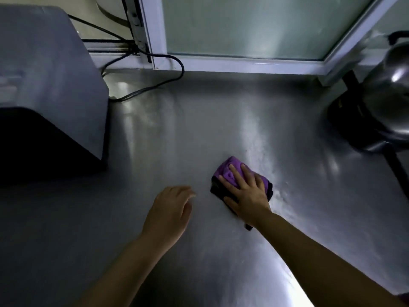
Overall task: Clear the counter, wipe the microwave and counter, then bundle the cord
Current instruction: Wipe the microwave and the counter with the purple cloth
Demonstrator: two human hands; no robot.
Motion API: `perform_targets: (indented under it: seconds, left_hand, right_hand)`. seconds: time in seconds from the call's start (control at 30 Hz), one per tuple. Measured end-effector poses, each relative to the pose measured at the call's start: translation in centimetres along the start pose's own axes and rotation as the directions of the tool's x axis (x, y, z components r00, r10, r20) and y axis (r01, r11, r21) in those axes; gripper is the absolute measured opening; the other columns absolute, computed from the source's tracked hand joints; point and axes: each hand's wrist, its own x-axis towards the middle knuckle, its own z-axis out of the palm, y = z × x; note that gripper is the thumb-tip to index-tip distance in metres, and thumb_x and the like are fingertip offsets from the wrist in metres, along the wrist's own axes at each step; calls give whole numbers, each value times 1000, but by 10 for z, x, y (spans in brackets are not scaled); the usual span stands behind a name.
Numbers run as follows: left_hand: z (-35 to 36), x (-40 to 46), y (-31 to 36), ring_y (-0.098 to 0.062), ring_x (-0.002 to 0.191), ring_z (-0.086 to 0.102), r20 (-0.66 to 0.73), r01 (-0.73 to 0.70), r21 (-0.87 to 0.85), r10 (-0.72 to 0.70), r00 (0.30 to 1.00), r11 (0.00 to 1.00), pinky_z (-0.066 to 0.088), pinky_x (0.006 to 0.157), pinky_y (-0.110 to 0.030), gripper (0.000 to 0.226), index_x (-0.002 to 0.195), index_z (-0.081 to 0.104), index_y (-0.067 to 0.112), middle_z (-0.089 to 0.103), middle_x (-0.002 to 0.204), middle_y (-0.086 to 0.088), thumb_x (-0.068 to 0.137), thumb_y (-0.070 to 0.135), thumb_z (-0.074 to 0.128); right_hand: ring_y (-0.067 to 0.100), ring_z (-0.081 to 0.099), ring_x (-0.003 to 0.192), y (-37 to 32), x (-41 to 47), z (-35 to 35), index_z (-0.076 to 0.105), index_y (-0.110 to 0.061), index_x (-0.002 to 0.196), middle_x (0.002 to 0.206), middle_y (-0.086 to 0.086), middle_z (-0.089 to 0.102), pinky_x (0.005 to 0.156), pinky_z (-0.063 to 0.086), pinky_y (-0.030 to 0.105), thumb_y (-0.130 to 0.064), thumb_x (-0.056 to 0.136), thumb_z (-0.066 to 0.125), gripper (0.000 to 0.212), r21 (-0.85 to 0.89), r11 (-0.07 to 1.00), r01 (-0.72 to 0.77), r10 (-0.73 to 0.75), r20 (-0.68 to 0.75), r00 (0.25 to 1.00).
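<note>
Pressing four spread fingers (235, 173) flat onto a folded purple microfiber cloth (225, 173), dark along its near edge, with the thumb tucked against the cloth's near-left side: not gripping so much as pinning it to the steel under the right hand (247, 193). Sitting mid-counter, this cloth, a little right of centre and well apart from both appliances.

Hovering just beside it, the left hand (170, 209), fingers loosely curled and slightly blurred, holding nothing; touching the surface or floating just above it, impossible to say.

Spreading outward, the stainless steel counter (199, 129), bare across its whole middle, so looking cleared already, as a judgement. Showing pale smeary streaks to the right of the cloth, which suggests wiping of the counter being under way rather than finished; the near-left stretch looking duller and probably not yet covered.

Standing at the left edge, the grey microwave (44, 74); whether wiped or not, nothing here telling.

Lying loose behind it, the black cord (174, 74), looping across the back of the counter below the window frame (221, 63) and running up toward the wall, so the bundling plainly remaining to be done.

Sitting at the far right, a shiny steel kettle (391, 96) on its dark base, not removed from the counter.
</note>
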Motion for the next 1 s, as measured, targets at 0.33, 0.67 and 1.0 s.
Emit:
perform_targets:
  seconds: [0.33,0.67,1.0]
  left_hand:
    - [-19,-118,-39,-25,107,58,-16,44,-10,-44,999,999,39,96,-32,28,114,65,9,64,116,-8,86,7,58]
    - [-42,-208,-78,-25,113,50,71,102,16,-103,992,995,34,97,-30,44,116,62,12,59,122,-6,84,27,36]
    - [-15,-203,-44,-28,102,57,78,-144,-14,145,986,989,43,89,-33,29,108,67,13,65,110,-6,80,7,60]
  right_hand:
    - [29,-28,137,-143,-89,28,-10,-54,141,152,-10,-23,108,-9,58,-60,92,30,62,35,998,45,-47,60,997]
    - [31,-17,141,-196,-171,25,8,-52,143,156,-8,-10,110,-8,52,-58,88,41,64,68,977,200,-204,57,977]
    - [29,64,101,-185,-220,-1,72,-16,106,107,5,69,82,49,41,-25,65,82,43,207,971,-122,162,-186,969]
